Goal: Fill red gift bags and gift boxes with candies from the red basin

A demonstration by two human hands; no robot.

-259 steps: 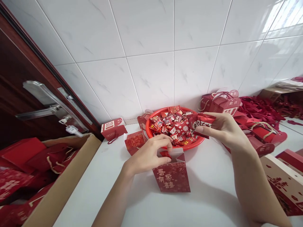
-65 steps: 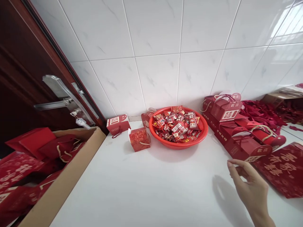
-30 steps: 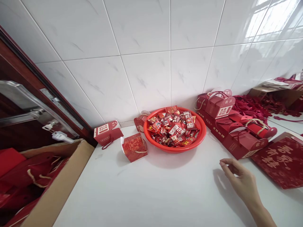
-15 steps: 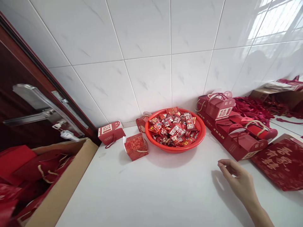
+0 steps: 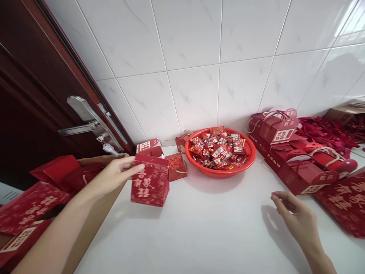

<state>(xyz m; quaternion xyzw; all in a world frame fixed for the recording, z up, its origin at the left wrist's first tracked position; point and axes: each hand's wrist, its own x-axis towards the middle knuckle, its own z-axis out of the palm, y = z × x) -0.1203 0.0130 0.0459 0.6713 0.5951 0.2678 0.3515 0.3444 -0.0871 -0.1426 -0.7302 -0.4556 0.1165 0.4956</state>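
Note:
My left hand [image 5: 121, 173] pinches the top left corner of a red patterned gift bag [image 5: 151, 182] with gold characters, held upright over the white table [image 5: 199, 228]. Behind that bag, a small red box [image 5: 149, 146] and a red bag with a rope handle [image 5: 176, 165] are partly hidden. To the right, my right hand [image 5: 296, 213] hovers above the table, fingers curled with a gap between thumb and fingers, holding nothing. A round red plastic basket [image 5: 221, 174] full of wrapped candies [image 5: 219, 152] stands near the wall.
At the left, a cardboard box [image 5: 94, 224] holds red bags, beside a dark door with a metal handle [image 5: 80, 128]. Red gift boxes [image 5: 302, 171], dark red ribbons [image 5: 319, 131] and a flat patterned bag [image 5: 346, 201] lie at the right. A tiled wall [image 5: 194, 99] stands behind.
My left hand has come into view from the left with a red patterned bag. The view has turned left, showing more door. My right hand stays over the table in much the same pose.

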